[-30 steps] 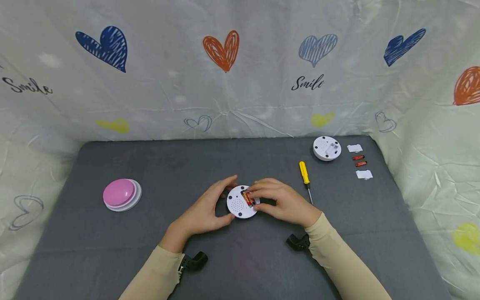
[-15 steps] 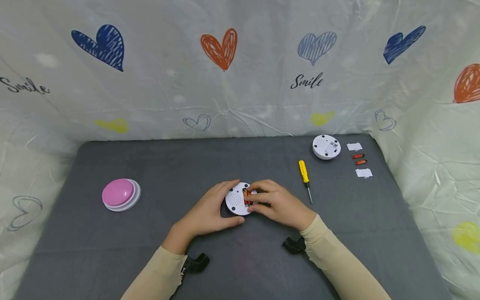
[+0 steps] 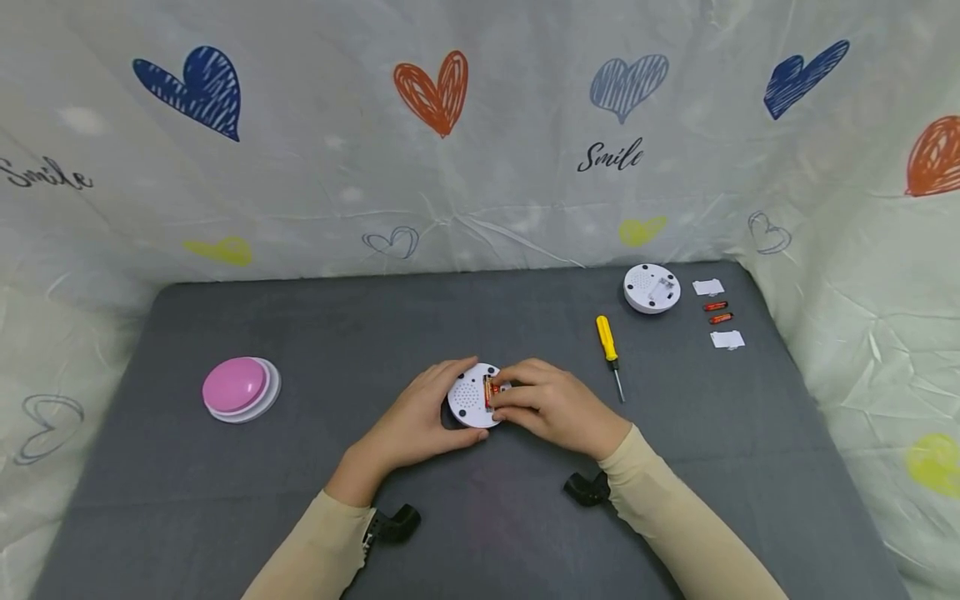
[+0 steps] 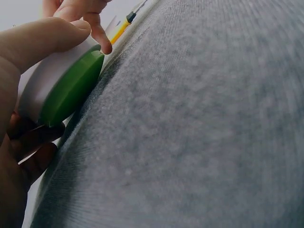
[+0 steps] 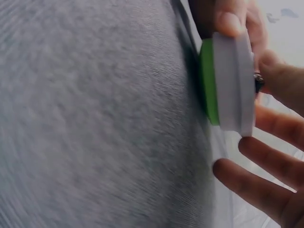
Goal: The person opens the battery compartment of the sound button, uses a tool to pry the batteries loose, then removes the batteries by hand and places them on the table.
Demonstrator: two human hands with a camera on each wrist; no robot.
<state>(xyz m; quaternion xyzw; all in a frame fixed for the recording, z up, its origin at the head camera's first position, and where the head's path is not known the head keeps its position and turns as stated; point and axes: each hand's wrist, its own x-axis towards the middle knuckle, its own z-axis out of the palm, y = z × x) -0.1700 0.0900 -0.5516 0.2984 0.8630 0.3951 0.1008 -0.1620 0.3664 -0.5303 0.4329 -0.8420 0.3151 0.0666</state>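
Note:
A round white push button [image 3: 468, 400] lies face down in front of me, its green dome [image 4: 73, 88] underneath against the cloth. My left hand [image 3: 420, 417] grips its side, thumb on the near rim and fingers round the far edge. On its white underside, with small holes and dark feet, red-and-black batteries [image 3: 488, 390] sit in the open compartment. My right hand [image 3: 551, 406] pinches at a battery there; its fingers hide part of the compartment. In the right wrist view, the thumb [image 5: 273, 69] meets a battery end [image 5: 258, 81] that sticks up above the base.
A pink-domed push button [image 3: 236, 386] stands at the left. To the right lie a yellow screwdriver [image 3: 607, 337] and a second upturned white button [image 3: 651, 289]. Beyond them are two white covers [image 3: 708, 287] and two red batteries [image 3: 716, 307] on the grey cloth [image 3: 337, 325].
The button has turned and shifted slightly left. My left thumb has slid along its near rim, and my right fingers have moved left over the batteries, covering more of them.

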